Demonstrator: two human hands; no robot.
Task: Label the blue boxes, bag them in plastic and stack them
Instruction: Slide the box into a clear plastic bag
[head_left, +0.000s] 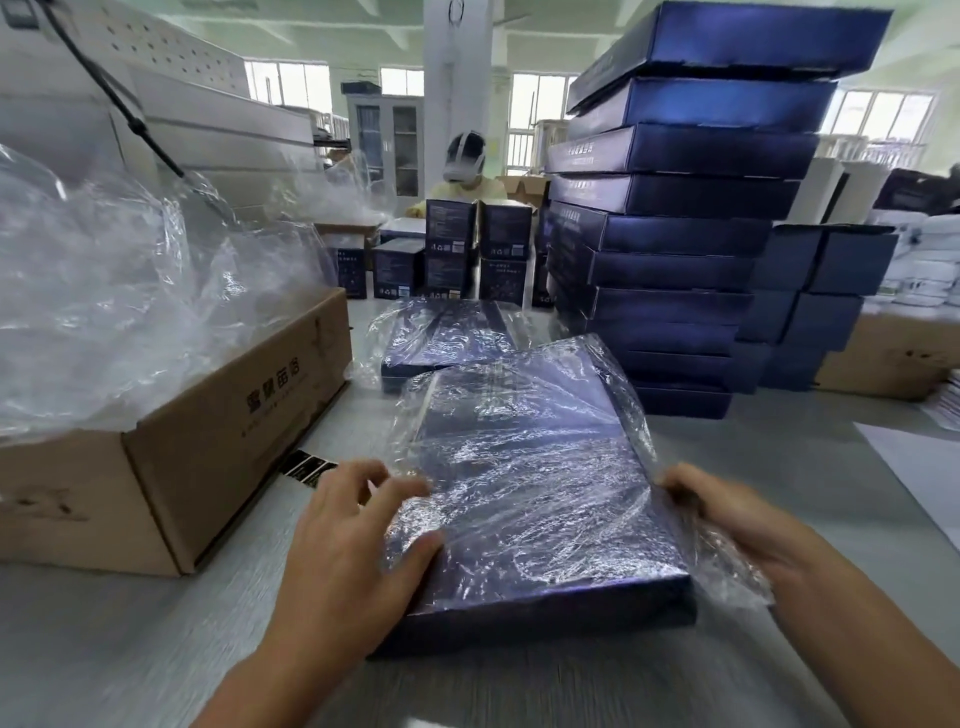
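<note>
**Bagged blue box lying between your two hands**

At far left a cardboard carton (208, 441) is sitting on the table (130, 623), brimming with loose plastic (130, 312). A black label strip (304, 467) is lying just beside its near corner.

Your left hand (353, 535) is resting open on the blue box (535, 493), thumb pressing its left edge and fingers spread and blurred over the top. The box is lying flat between your hands, wrapped in a crinkled, glaring plastic bag (597, 395), with its near dark edge facing you.

Your right hand (727, 525) is gripping the bag's slack at the box's right edge, fingers curled into the film.

A second bagged box (447, 338) is touching the far end. A tall, leaning stack of blue boxes (670, 234) is standing close on the far right. Bare table is showing in front of you and to the right.
</note>
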